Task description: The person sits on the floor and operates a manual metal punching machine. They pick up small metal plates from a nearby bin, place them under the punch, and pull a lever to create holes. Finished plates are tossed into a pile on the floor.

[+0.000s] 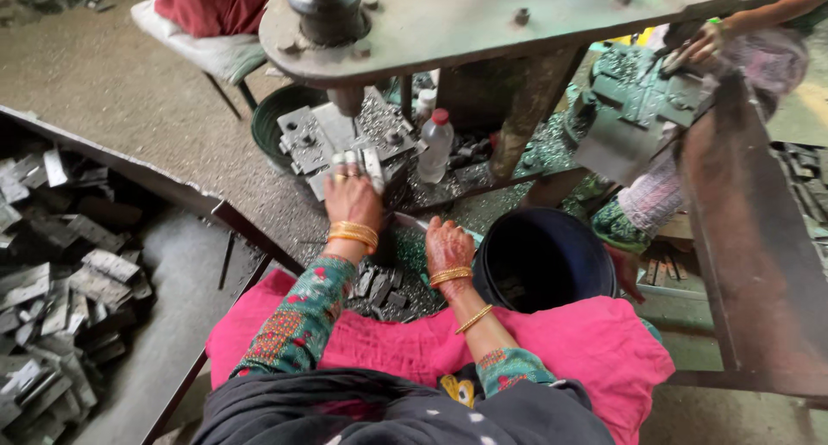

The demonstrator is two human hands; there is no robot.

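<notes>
Steel ram (345, 96) hangs at twelve o'clock over the left hand (352, 197), whose taped fingers (349, 159) pinch a metal blank (373, 167) on the die (341, 134) and could be crushed, while the right hand (448, 248) rests loosely curled, empty, at five o'clock.

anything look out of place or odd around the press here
A clear plastic bottle with a red cap stands on the press bed among metal scraps, right beside the die block where the left hand rests.

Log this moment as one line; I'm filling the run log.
left hand: on metal strip at press die | right hand: in tray of metal pieces | bucket: beside
</notes>
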